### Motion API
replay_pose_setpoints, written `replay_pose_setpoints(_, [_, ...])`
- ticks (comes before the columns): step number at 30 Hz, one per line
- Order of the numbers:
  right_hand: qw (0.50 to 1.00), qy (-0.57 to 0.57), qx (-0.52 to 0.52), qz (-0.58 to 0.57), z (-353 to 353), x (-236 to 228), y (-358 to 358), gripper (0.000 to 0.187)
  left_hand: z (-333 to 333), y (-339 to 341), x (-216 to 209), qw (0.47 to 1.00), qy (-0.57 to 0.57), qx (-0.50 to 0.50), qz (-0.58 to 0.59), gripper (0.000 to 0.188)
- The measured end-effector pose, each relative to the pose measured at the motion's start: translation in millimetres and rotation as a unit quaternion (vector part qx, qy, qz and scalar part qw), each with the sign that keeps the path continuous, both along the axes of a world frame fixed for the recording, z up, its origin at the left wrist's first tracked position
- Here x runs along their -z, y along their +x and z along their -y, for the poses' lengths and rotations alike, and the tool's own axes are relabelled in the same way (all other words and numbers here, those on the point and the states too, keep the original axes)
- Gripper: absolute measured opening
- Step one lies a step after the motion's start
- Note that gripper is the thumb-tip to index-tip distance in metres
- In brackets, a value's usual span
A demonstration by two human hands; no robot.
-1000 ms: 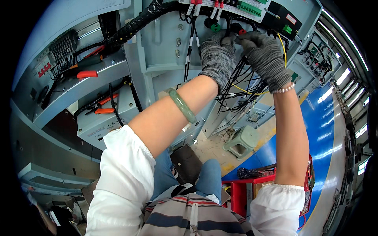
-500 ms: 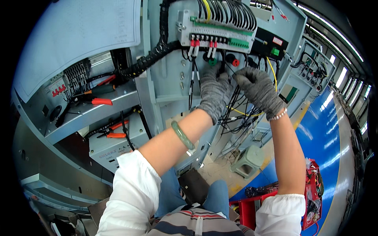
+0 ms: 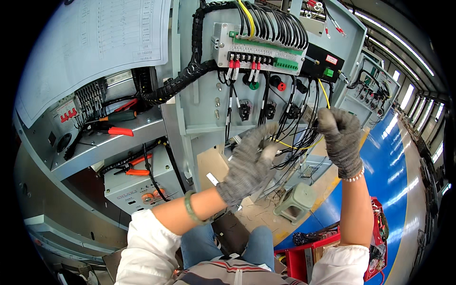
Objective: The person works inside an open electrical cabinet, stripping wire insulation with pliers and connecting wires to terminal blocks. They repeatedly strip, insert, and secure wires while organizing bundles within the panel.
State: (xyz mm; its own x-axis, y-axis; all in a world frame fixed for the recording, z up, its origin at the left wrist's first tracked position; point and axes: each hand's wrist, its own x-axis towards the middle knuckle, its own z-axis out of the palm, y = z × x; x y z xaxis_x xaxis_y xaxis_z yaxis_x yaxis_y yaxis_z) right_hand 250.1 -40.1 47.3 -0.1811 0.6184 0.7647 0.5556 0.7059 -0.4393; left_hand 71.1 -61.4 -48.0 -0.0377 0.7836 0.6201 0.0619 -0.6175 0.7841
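Note:
My left hand point(image 3: 248, 164), in a grey knit glove, is open below the panel, with thumb and fingers apart beside a hanging bundle of black wires point(image 3: 289, 154). Further right, my gloved right hand point(image 3: 340, 140) is closed with curled fingers next to black wires and a yellow wire point(image 3: 325, 95). Whatever its fingertips pinch is hidden. Above both hands, a terminal block module point(image 3: 263, 47) carries rows of black wires and red-sleeved leads. Under it sit a green socket point(image 3: 253, 86), a red socket point(image 3: 281, 86) and black switches point(image 3: 270, 110).
At left, orange-handled pliers point(image 3: 139, 171) lie on a white box point(image 3: 142, 190); a screwdriver point(image 3: 122, 116) lies on the metal shelf point(image 3: 142, 124). A paper drawing point(image 3: 95, 42) hangs above. A green stool point(image 3: 294, 203) and a red toolbox point(image 3: 297, 266) stand on the floor.
Both hands have come away from the sockets. My left hand has dropped down and left and its fingers have spread; my right hand has moved right and down. The black switches are now uncovered.

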Motion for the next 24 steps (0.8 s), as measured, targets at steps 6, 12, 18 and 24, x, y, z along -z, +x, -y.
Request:
replay_pose_setpoints(6, [0.988, 0.051, -0.096, 0.109, 17, 30, -15, 0.033, 49, -82, 17, 0.983, 0.097, -0.095, -0.122, 0.028])
replay_pose_setpoints(12, [0.951, 0.011, -0.141, 0.277, 53, 51, -38, 0.024, 87, -196, -2, 0.813, 0.193, -0.43, -0.342, 0.027])
replay_pose_setpoints(18, [0.928, 0.027, -0.217, 0.302, 51, 64, -63, 0.022, 98, -267, -13, 0.686, 0.09, -0.516, -0.505, 0.034])
replay_pose_setpoints(24, [0.927, -0.069, -0.27, 0.251, 54, 77, -87, 0.015, 104, -262, -7, 0.745, 0.11, -0.512, -0.412, 0.038])
